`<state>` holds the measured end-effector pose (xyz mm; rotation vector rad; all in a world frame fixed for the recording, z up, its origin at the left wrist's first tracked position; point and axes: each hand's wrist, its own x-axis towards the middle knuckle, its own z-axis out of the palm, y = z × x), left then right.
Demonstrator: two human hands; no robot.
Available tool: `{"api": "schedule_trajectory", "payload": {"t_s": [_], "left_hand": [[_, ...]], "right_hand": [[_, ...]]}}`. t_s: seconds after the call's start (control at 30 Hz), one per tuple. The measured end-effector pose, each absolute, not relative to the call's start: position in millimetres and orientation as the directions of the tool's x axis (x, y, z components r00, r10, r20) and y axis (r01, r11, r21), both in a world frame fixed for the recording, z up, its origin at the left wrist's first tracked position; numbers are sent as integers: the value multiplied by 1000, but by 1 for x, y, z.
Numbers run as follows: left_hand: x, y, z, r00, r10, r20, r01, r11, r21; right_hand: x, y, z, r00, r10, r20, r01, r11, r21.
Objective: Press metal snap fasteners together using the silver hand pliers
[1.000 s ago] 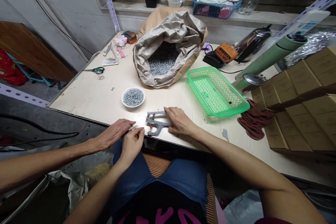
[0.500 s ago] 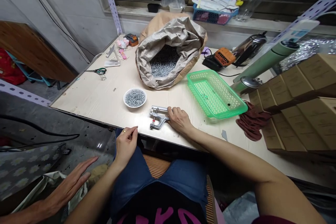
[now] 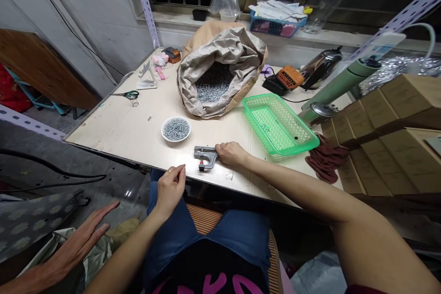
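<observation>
My right hand (image 3: 231,153) is wrapped round the handles of grey metal press pliers (image 3: 204,156) lying near the front edge of the pale wooden table (image 3: 127,128). My left hand (image 3: 170,188) hovers at the table edge with thumb and fingertips pinched on something too small to name. A small white bowl of silver screws (image 3: 176,128) stands just beyond the pliers. Behind it an open paper sack (image 3: 220,66) holds many more screws. Another person's open hand (image 3: 74,250) reaches in at the lower left, away from the table.
An empty green plastic basket (image 3: 279,124) sits right of the pliers, with a dark red cloth (image 3: 324,165) and stacked cardboard boxes (image 3: 386,147) beyond. Scissors (image 3: 128,95) and a phone stand (image 3: 147,78) lie at the far left. A kettle (image 3: 319,71) stands at the back.
The other person's hand has withdrawn from the table edge down to the lower left. My right hand has pulled the pliers upright and slightly away. My left hand stays pinched at the table edge.
</observation>
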<state>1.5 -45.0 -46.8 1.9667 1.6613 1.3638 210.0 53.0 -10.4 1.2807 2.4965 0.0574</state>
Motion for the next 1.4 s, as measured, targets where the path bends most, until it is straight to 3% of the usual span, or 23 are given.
{"api": "schedule_trajectory", "payload": {"t_s": [0.2, 0.5, 0.8, 0.97, 1.27, 1.4], "left_hand": [[7, -38, -48, -74, 919, 388, 696, -231, 680], [16, -23, -35, -20, 996, 84, 808, -34, 588], [28, -23, -28, 35, 997, -66, 861, 3, 509], [22, -12, -25, 48, 997, -56, 882, -16, 472], [7, -6, -33, 117, 983, 144, 784, -180, 595], [11, -6, -36, 231, 964, 135, 760, -265, 594]], "right_hand": [[208, 50, -4, -574, 780, -251, 754, 622, 209], [206, 45, 4, -627, 777, -61, 760, 627, 172], [217, 33, 7, -659, 735, -158, 739, 672, 47], [221, 26, 4, -616, 767, -180, 772, 633, 51], [229, 27, -9, -610, 780, -142, 785, 619, 23], [228, 30, -5, -609, 776, -164, 784, 620, 27]]}}
